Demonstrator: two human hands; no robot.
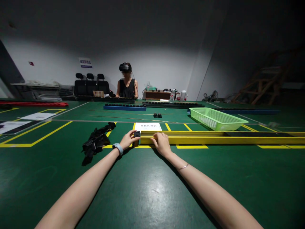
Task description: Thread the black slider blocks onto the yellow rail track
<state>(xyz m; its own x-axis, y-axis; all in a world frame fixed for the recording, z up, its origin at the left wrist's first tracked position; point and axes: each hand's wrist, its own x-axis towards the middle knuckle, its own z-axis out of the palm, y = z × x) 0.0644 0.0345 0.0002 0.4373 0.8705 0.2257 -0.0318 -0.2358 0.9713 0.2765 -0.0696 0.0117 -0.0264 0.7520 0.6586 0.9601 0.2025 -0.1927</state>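
Observation:
My left hand (128, 139) pinches a small black block (137, 134) right at the left end of a long yellow rail (214, 139) that runs off to the right across the green table. My right hand (161, 142) rests on top of the rail near that end, fingers curled over its edge. A grey band sits on my left wrist. A thin bracelet is on my right forearm.
A heap of black parts (96, 142) lies left of my hands. A white label sheet (148, 126) lies behind the rail end. A light green basket (217, 118) stands at the back right. Blue rails (125, 107) and a person wearing a headset (127, 83) are at the far side.

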